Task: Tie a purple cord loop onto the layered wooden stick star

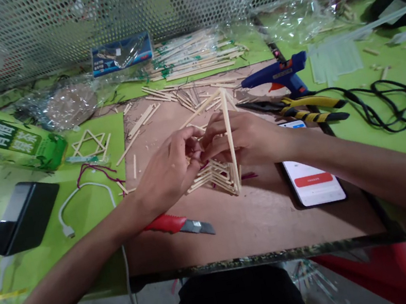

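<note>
A small structure of pale wooden sticks [230, 142] stands on the brown board, with one stick upright at its near side and layered, bent rows of sticks low down. My left hand [168, 166] is on its left, thumb and fingers pinched together. From the right, my right hand [253, 135] reaches in behind the upright stick, its fingers closed and meeting the left fingertips inside the structure. Whatever is between the fingertips is hidden. Bits of dark red string [248, 176] show around the base. A red utility knife [178, 224] lies with its blade out below my left wrist.
Right of the board lie a blue glue gun [279, 75], pliers [297, 106], a black cable [386, 98] and a lit phone [311, 175]. A power bank [23, 215], white cable [87, 187], green bottle [3, 134] and stick star [89, 144] are left. Bundled sticks [197, 51] lie behind.
</note>
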The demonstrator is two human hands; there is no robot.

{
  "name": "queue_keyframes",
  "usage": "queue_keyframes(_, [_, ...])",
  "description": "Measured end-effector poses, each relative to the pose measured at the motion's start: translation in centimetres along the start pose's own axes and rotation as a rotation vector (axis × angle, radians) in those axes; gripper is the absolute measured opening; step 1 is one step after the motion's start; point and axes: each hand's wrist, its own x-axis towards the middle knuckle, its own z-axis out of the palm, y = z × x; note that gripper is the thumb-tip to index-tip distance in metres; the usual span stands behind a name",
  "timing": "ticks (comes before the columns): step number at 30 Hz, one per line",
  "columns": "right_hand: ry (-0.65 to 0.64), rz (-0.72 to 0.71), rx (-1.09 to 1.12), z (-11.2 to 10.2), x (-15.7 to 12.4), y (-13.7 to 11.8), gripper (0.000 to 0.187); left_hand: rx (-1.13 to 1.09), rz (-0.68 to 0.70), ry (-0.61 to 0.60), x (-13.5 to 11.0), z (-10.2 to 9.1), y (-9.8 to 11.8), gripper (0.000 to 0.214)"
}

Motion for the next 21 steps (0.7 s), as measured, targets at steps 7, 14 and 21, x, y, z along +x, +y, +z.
queue_keyframes(7, [-0.048, -0.001, 0.123, -0.7, 0.1, 0.0, 0.015, 0.036, -0.009, -0.015, -0.1, 0.1, 0.0, 0.036])
queue_keyframes(14, [-0.011, 0.300, 0.353, -1.1, -0.1, -0.2, 0.009, 0.008, -0.008, 0.018, -0.2, 0.2, -0.1, 0.035])
queue_keyframes(21, [0.046, 0.253, 0.118, -0.2, 0.3, -0.7, 0.029, 0.028, 0.003, 0.023, -0.3, 0.2, -0.1, 0.040])
